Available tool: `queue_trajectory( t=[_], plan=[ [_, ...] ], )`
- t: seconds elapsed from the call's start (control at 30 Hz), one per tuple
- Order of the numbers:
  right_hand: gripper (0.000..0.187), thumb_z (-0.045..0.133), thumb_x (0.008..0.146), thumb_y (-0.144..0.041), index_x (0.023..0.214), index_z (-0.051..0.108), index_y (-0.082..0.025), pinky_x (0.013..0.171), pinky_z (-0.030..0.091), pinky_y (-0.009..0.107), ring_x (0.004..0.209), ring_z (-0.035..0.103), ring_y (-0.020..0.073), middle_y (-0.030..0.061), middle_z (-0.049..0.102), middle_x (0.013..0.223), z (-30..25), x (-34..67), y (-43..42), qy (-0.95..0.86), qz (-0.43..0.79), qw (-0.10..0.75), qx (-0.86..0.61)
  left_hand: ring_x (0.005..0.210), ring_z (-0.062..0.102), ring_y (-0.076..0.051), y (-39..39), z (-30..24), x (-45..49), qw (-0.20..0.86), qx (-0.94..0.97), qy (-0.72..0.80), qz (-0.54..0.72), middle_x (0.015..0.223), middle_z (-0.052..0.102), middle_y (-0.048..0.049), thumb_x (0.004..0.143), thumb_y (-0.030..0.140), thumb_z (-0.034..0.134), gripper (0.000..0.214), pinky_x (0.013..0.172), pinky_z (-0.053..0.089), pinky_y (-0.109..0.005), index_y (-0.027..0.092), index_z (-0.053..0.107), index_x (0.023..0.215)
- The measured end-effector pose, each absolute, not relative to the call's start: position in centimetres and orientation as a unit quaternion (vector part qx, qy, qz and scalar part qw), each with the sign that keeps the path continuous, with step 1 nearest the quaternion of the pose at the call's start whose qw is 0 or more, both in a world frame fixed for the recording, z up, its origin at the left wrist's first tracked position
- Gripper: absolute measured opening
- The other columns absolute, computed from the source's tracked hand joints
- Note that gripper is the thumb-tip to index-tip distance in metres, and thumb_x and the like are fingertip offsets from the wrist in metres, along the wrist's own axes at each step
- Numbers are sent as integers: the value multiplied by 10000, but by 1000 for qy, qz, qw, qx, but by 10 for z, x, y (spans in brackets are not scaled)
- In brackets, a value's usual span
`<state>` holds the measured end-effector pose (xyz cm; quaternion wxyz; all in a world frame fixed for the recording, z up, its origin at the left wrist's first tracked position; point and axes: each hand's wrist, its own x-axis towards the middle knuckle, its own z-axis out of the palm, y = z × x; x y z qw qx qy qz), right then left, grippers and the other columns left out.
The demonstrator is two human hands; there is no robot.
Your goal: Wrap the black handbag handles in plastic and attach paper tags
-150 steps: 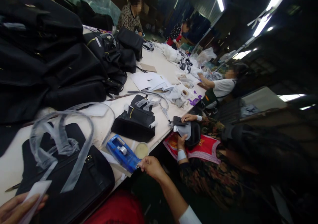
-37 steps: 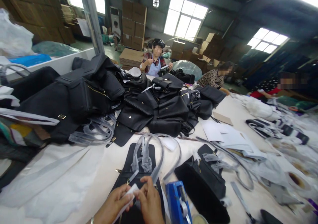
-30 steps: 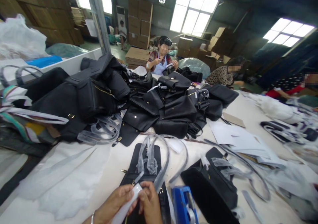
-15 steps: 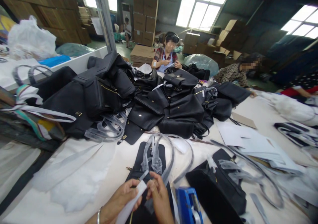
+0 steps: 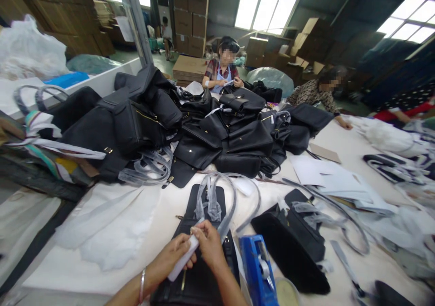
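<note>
A black handbag (image 5: 199,281) lies flat in front of me, its handles (image 5: 217,202) wrapped in clear plastic. Both hands hover over its top edge. My left hand (image 5: 175,254) is closed on a white strip of paper or foam (image 5: 183,260). My right hand (image 5: 209,245) pinches the upper end of that same strip, close to the base of the wrapped handles. A blue tape dispenser (image 5: 260,270) stands just right of the bag.
A large heap of black handbags (image 5: 204,129) fills the middle of the white table (image 5: 350,152). Another black bag (image 5: 292,242) lies to the right; white sheets (image 5: 326,179) and foam sheets (image 5: 108,233) lie around. Other people work at the far and right sides.
Five seconds ago my right hand was at the tape dispenser. It has since joined my left hand on the white strip, and both hands have moved up toward the bag's handles.
</note>
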<state>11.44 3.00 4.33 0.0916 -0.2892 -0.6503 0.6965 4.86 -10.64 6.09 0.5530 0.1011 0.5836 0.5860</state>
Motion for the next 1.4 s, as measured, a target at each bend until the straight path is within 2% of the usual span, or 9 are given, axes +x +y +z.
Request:
queue_trajectory(
  t=[0.1, 0.23, 0.4, 0.53, 0.67, 0.87, 1.03, 1.17, 1.4],
  plan=[
    [314, 607, 798, -482, 826, 599, -168, 523, 403, 218, 584, 527, 122, -28, 568, 650, 44, 117, 26, -649, 690, 89, -306, 670, 624, -175, -120, 67, 50, 581, 83, 566, 579, 797, 701, -92, 833, 615, 483, 485, 630, 449, -279, 145, 598, 858],
    [425, 484, 859, -557, 1052, 562, -186, 575, 469, 247, 669, 586, 152, 12, 623, 790, 38, 133, 2, -597, 717, 110, -342, 648, 590, -154, -128, 67, 55, 550, 35, 555, 624, 784, 685, -70, 852, 570, 497, 462, 599, 434, -256, 141, 633, 956],
    [361, 450, 905, -475, 1142, 536, -217, 770, 503, 307, 852, 620, 188, 57, 654, 1031, 36, 157, -37, -607, 715, 119, -326, 668, 586, -153, -128, 72, 58, 537, 9, 551, 639, 823, 691, -67, 813, 561, 571, 464, 616, 439, -250, 141, 668, 985],
    [312, 427, 922, -422, 1160, 502, -234, 822, 493, 322, 968, 612, 208, 71, 635, 1133, 39, 156, -50, -623, 695, 123, -336, 733, 617, -192, -127, 84, 58, 530, 6, 538, 655, 871, 715, -70, 786, 577, 597, 502, 696, 471, -287, 160, 674, 1054],
    [230, 395, 931, -378, 1079, 503, -238, 855, 469, 341, 990, 616, 218, 67, 650, 1086, 42, 149, -55, -664, 640, 118, -367, 796, 639, -223, -125, 89, 60, 529, 10, 530, 663, 894, 732, -96, 808, 521, 604, 462, 768, 481, -314, 149, 686, 1067],
    [172, 393, 919, -315, 1050, 481, -248, 791, 463, 361, 910, 641, 238, 50, 661, 992, 44, 146, -64, -737, 532, 114, -402, 830, 652, -241, -125, 81, 65, 510, 2, 535, 674, 948, 732, -128, 820, 497, 601, 485, 778, 492, -332, 123, 669, 1121],
    [219, 410, 896, -230, 1108, 464, -248, 804, 479, 342, 945, 643, 217, 38, 654, 1041, 47, 147, -65, -768, 509, 128, -366, 854, 655, -229, -125, 80, 66, 493, 0, 533, 688, 1003, 727, -108, 816, 479, 614, 451, 793, 495, -313, 141, 684, 1106],
    [210, 440, 881, -211, 1087, 468, -239, 776, 502, 326, 900, 658, 213, 33, 661, 990, 48, 147, -63, -786, 492, 126, -354, 827, 666, -234, -126, 80, 67, 487, -7, 541, 686, 952, 741, -103, 810, 473, 623, 446, 789, 503, -328, 133, 693, 1091],
    [321, 426, 864, -162, 1182, 422, -198, 765, 539, 384, 933, 661, 254, 93, 639, 1056, 39, 149, -65, -851, 389, 130, -327, 779, 675, -226, -122, 64, 76, 436, -25, 608, 663, 888, 754, -72, 745, 477, 686, 426, 768, 516, -321, 145, 723, 1009]
  ],
)
